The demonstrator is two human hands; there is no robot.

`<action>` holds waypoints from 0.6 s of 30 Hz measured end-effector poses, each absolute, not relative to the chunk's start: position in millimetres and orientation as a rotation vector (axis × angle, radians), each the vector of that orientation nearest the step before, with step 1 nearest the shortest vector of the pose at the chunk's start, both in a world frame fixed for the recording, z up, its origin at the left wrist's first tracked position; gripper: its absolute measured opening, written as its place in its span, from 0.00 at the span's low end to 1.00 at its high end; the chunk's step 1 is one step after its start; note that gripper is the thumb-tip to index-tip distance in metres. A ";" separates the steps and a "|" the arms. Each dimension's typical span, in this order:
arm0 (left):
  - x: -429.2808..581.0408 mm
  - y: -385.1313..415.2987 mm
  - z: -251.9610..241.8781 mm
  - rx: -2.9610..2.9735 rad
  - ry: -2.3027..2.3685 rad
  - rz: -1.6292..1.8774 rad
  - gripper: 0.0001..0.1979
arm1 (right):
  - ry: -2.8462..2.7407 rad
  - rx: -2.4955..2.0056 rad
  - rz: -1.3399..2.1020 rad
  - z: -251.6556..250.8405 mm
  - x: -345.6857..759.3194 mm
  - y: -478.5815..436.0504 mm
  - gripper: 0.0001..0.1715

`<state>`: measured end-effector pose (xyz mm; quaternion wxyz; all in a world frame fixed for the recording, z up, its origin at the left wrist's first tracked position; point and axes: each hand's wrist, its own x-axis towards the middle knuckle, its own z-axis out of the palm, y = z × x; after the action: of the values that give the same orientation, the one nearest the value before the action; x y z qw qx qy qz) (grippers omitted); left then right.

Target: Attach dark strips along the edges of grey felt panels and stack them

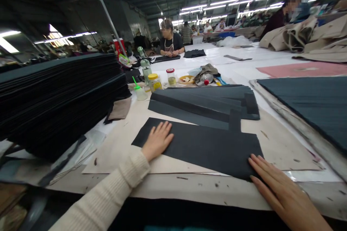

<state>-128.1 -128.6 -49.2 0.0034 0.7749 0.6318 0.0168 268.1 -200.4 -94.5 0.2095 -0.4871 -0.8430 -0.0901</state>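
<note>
On the pale sheet (119,146), between both hands, the dark panel (206,148) is laid flat, its long axis slanted from far left to near right. Its left part is overlapped by the left hand (158,141), fingers extended; its right end is touched by the right hand (278,186), thumb spread. Nothing is pinched by either. No brand, label or writing can be read.

Two hands (158,140) (276,184) touch one dark panel (206,148). Beyond stand two lidded jars (155,83) (171,77), one green-nozzled squeeze bottle (140,93) and one yellow dish (186,81).
</note>
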 end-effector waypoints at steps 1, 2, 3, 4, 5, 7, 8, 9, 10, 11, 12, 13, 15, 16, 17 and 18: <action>-161.7 -129.3 -47.4 2.318 2.140 -0.013 0.27 | -2.336 -1.347 -0.240 -95.4 268.7 -199.8 0.30; -191.8 -130.5 -44.9 2.168 2.288 -0.074 0.27 | -2.332 -1.344 -0.232 -96.1 269.1 -199.3 0.30; -216.3 -132.2 -42.0 2.031 2.400 -0.116 0.27 | -2.331 -1.344 -0.231 -96.6 269.3 -199.0 0.30; -233.7 -134.2 -38.9 1.958 2.472 -0.124 0.27 | -2.333 -1.343 -0.235 -97.0 269.4 -198.7 0.30; -242.8 -136.4 -36.4 1.907 2.521 -0.127 0.28 | -2.335 -1.338 -0.244 -97.3 269.3 -198.6 0.30; -237.1 -141.6 -34.2 1.974 2.498 -0.078 0.28 | -2.336 -1.324 -0.262 -97.8 269.1 -198.5 0.30; -225.0 -144.5 -35.0 2.077 2.412 -0.044 0.28 | -2.333 -1.320 -0.266 -98.1 269.1 -198.6 0.30; -209.5 -147.4 -36.9 2.209 2.290 0.006 0.27 | -2.333 -1.320 -0.267 -98.4 269.3 -198.7 0.30; -193.4 -150.3 -39.5 2.343 2.120 0.040 0.27 | -2.335 -1.323 -0.269 -98.8 269.6 -198.9 0.31; -178.9 -152.9 -42.2 2.421 2.012 0.065 0.26 | -2.342 -1.334 -0.269 -99.1 270.1 -199.1 0.31; -167.9 -155.1 -44.6 2.460 1.957 0.089 0.25 | -2.351 -1.348 -0.269 -99.3 270.6 -199.3 0.31; -161.3 -156.5 -46.3 2.464 1.947 0.099 0.25 | -2.359 -1.353 -0.272 -99.5 271.2 -199.5 0.31; -161.1 -157.1 -47.3 2.424 2.014 0.109 0.24 | -2.374 -1.353 -0.276 -99.7 272.2 -199.9 0.31; -166.0 -156.3 -46.5 2.403 2.052 0.104 0.23 | -2.380 -1.350 -0.281 -99.9 272.5 -200.0 0.31; -172.6 -155.0 -45.1 2.386 2.090 0.093 0.23 | -2.383 -1.344 -0.289 -100.1 272.7 -200.0 0.31; -180.0 -153.4 -43.2 2.375 2.128 0.076 0.22 | -2.384 -1.339 -0.299 -100.3 272.9 -200.0 0.31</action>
<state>-180.0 -153.4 -43.2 -0.0240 0.7443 0.6669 0.0239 272.9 -200.0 -100.3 0.1943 -0.4776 -0.8502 -0.1067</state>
